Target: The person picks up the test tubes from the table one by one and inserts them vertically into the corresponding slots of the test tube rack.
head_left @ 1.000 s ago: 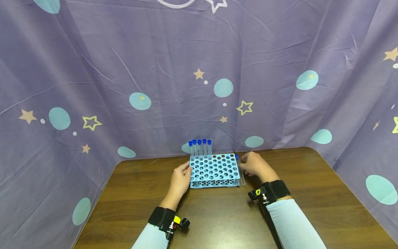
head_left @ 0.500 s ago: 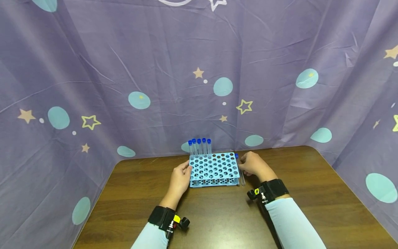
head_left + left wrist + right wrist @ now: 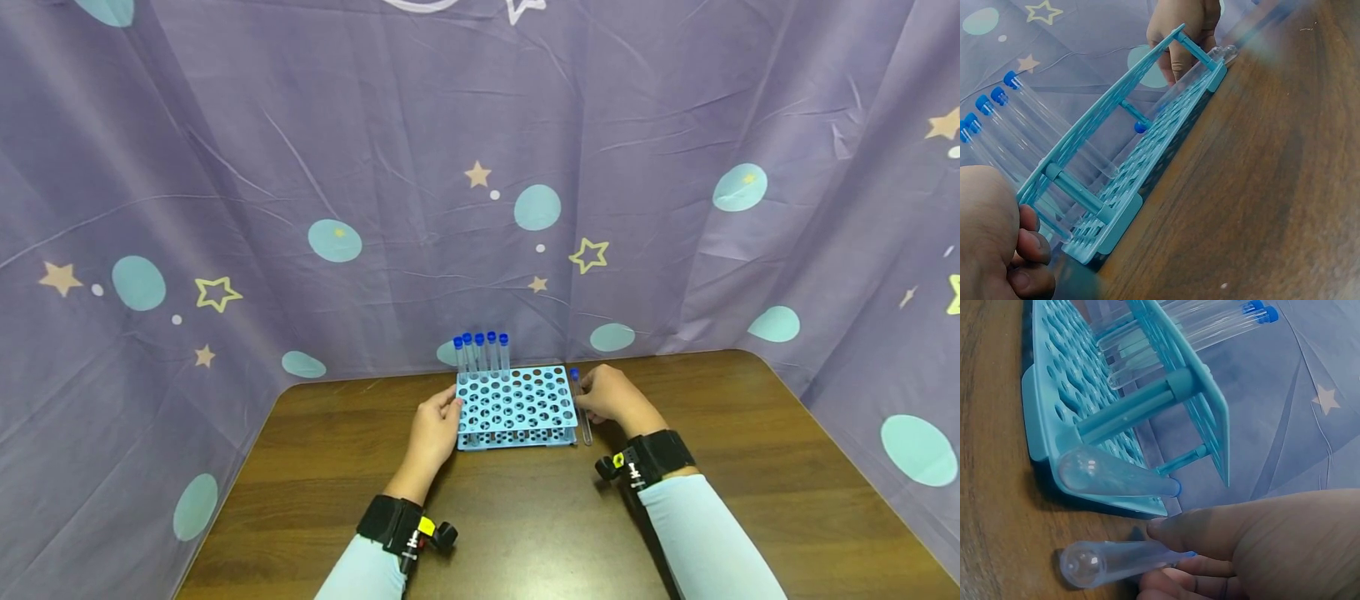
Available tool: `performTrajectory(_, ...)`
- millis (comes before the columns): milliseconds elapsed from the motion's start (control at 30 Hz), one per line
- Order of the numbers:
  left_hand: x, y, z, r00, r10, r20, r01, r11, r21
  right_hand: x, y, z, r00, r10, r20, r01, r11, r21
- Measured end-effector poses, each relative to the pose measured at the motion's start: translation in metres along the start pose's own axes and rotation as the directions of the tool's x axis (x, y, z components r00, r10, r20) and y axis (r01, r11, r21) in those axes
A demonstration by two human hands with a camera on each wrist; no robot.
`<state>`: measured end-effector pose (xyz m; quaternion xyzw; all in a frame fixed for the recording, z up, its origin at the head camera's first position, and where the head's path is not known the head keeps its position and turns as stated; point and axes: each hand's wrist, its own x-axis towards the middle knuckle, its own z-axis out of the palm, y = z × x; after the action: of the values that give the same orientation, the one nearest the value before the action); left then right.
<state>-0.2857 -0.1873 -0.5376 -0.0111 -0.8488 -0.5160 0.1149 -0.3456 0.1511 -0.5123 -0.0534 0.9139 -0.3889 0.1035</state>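
Observation:
A light-blue test tube rack (image 3: 517,430) stands near the table's back edge. Its left end is gripped by my left hand (image 3: 435,429), thumb at the top plate. Several clear test tubes (image 3: 481,357) with blue caps stand upright in the back row, at the left. Beyond the rack's right end, my right hand (image 3: 617,396) pinches a capped test tube (image 3: 1116,557) between thumb and fingers, its rounded end low over the wood in the right wrist view. Another test tube (image 3: 1107,475) lies along the rack's right end in that view.
The brown wooden table (image 3: 517,517) has rounded back corners. Right behind it hangs a purple curtain (image 3: 420,300) printed with stars and blobs. Both wrists wear black straps with small cameras, the left strap (image 3: 390,523) and the right strap (image 3: 662,454).
The blue cap of the tube at my right hand has shifted slightly right, away from the rack's edge. My left hand and the rack have kept their places.

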Motion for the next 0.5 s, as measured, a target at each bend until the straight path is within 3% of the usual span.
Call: performTrajectory(500,-0.0003,-0.0003,0.0004,1.000,-0.010,-0.001,0.010,1.000,0.004,0.0016,0.0006,0.0015,1.000,-0.003,-0.018,0.003,1.000,0.001)
